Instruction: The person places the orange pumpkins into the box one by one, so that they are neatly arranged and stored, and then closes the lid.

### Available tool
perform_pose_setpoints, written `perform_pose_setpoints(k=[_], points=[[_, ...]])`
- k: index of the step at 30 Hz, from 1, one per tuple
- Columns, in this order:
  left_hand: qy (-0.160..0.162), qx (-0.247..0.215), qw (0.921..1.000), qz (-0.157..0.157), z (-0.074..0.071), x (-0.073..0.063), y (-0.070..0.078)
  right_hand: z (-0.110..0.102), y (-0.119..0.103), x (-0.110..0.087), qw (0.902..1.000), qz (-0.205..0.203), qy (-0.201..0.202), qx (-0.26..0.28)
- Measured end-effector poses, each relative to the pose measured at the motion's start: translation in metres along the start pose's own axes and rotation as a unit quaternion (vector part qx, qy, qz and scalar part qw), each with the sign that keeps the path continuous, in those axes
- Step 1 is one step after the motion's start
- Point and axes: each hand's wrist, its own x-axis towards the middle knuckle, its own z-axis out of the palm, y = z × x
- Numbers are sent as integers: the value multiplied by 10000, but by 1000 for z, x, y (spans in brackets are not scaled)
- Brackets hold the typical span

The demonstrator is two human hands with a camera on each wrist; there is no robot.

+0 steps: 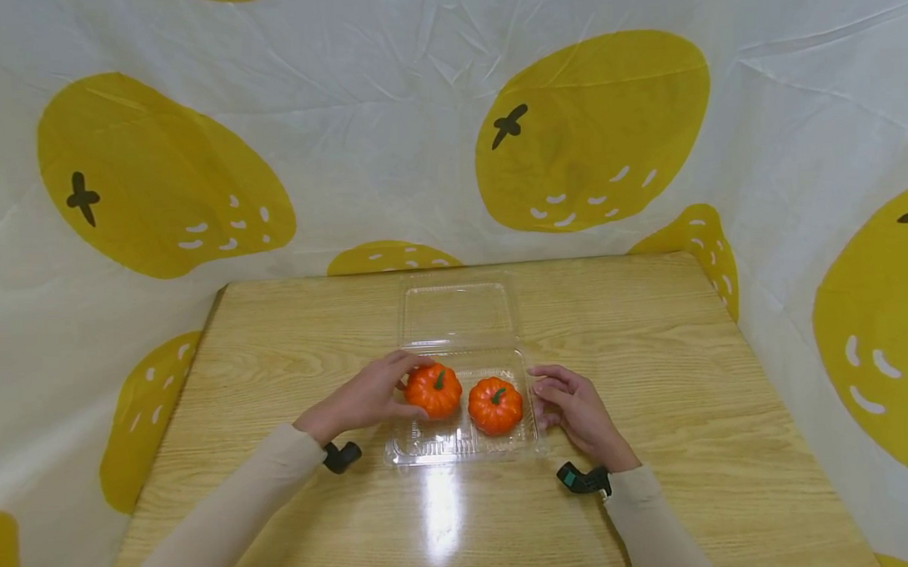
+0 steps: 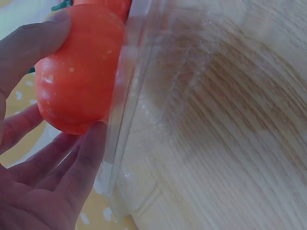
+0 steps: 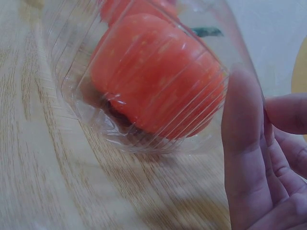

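Two small orange toy pumpkins with green stems are at the middle of the table, in the base of a clear plastic clamshell container (image 1: 471, 456). My left hand (image 1: 368, 395) grips the left pumpkin (image 1: 443, 401), thumb on the near side and fingers on the far side. In the left wrist view, this pumpkin (image 2: 81, 72) sits just over the container's side rim. The right pumpkin (image 1: 496, 415) lies in the base's right half, seen through the ribbed wall in the right wrist view. My right hand (image 1: 574, 406) pinches the container's right rim between thumb and fingers.
The container's lid (image 1: 458, 312) is folded back flat, away from me, on the wood-grain table (image 1: 319, 513). A white cloth (image 1: 375, 169) printed with large yellow fruits hangs along the back and both sides. Each wrist wears a black camera mount (image 1: 584, 479).
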Motion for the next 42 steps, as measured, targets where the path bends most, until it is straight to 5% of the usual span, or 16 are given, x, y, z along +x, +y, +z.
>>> perform_pose_setpoints(k=[24, 42], points=[[-524, 555, 9970, -97, 11, 19, 9, -2, -1, 0, 10000, 39, 49, -26], [-593, -630, 9962, -135, 6, 16, 3, -3, 4, 2, 9998, 70, 173, -101]])
